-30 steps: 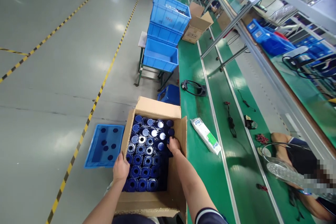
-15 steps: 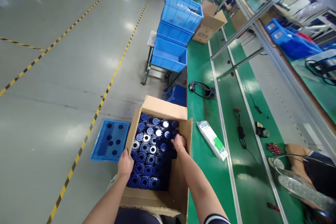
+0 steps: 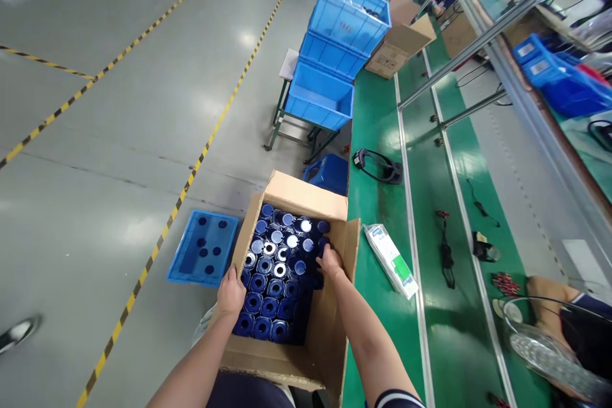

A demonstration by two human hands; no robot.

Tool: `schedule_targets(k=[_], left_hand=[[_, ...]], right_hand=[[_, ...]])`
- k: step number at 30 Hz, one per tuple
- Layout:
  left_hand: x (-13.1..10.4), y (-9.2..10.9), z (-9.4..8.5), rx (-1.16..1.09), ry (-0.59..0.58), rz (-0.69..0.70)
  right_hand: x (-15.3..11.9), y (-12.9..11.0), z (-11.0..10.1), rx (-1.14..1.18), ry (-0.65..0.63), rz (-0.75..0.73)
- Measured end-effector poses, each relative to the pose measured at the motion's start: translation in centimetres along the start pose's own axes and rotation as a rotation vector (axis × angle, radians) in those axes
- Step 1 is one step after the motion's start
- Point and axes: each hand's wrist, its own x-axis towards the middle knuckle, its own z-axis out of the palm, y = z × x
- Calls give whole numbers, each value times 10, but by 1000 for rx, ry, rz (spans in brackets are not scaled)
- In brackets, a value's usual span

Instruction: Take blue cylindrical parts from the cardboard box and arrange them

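Note:
A cardboard box (image 3: 306, 194) with raised flaps stands in front of me, holding several rows of dark blue cylindrical parts (image 3: 271, 307). Some show round flat tops, others a ring with a dark hole. My left hand (image 3: 231, 293) is closed on the box's left wall, fingertips over its edge. Inside the box by the right wall, my right hand (image 3: 331, 261) has its fingers closed round a dark blue cylindrical part (image 3: 324, 245); the hand partly hides it.
A blue tray (image 3: 178, 261) with round holes lies on the floor to the left. Beyond the box, blue crates (image 3: 320, 99) are stacked on a stand. Along the green workbench (image 3: 377, 204) lie a white packet (image 3: 391, 261) and a black strap-like loop (image 3: 377, 167). Another person's arm (image 3: 549, 306) is at right.
The view has shifted slightly, moving the bench and crates rightward in the picture. Both hands keep their places at the box. A shoe has come into view at the far left.

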Motion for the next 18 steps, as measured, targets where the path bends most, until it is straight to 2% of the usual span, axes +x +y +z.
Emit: schedule_targets(k=[8, 14, 18], left_hand=[[0, -3, 4, 8, 22, 13], [0, -6, 11, 15, 35, 11], [0, -8, 13, 17, 49, 20]], right_hand=[[-8, -4, -5, -20, -57, -46], [14, -20, -21, -70, 91, -7], [27, -19, -23, -104, 81, -34]])
